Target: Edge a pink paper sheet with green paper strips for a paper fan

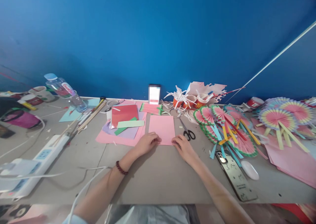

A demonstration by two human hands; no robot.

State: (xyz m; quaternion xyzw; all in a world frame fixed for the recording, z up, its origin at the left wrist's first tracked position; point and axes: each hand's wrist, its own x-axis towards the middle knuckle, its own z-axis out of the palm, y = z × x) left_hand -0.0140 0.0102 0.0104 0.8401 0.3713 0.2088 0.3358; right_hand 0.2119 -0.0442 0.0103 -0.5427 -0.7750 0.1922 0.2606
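Note:
A pink sheet of paper (161,128) lies flat on the grey table in front of me. At its lower left corner, the curled fingers of my left hand (147,143) pinch the near edge. My right hand (184,147) grips the lower right corner, with thumb and fingers on the edge. Black-handled scissors (189,134) lie just beyond my right hand. Left of the sheet is a pile of coloured paper, with a red sheet (124,114) and a light green strip (130,124) on top. The undersides of both hands are hidden.
Behind the sheet, a phone (154,95) leans on the blue wall near red cups (189,101) of paper strips. Folded paper fans (222,118), another phone (235,174) and a white mouse (250,170) sit right. A power strip (37,164) and bottle (65,90) are left.

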